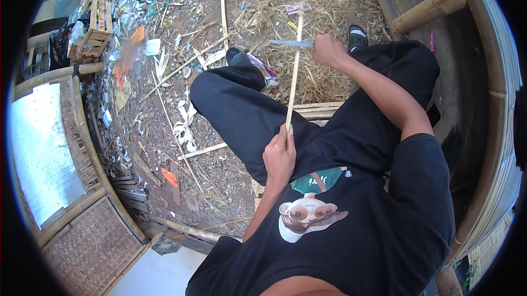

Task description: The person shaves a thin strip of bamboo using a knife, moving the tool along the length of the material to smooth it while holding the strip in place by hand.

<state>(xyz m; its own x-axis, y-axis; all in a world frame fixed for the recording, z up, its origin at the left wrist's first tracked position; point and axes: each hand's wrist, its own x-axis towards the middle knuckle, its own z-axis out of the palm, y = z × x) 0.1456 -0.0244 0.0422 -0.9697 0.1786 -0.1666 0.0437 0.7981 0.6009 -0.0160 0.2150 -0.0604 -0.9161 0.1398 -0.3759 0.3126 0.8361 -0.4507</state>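
My left hand (279, 155) is closed around the near end of a thin, pale bamboo strip (295, 82), close to my lap. The strip runs away from me between my knees, over the straw-covered ground. In my right hand (328, 51), closed in a fist, is a knife, its handle hidden by the fingers. The knife's blade (288, 43) points left and crosses the strip toward its far part, touching it or very near it. Blur softens the blade's tip.
Loose bamboo strips (186, 67) lie on the littered ground to the left. A wooden crate (94, 30) stands at the far left. Shavings (335, 0) pile up ahead. A bamboo pole (431, 8) and a plank wall are on my right, a woven bamboo panel (93, 246) at lower left.
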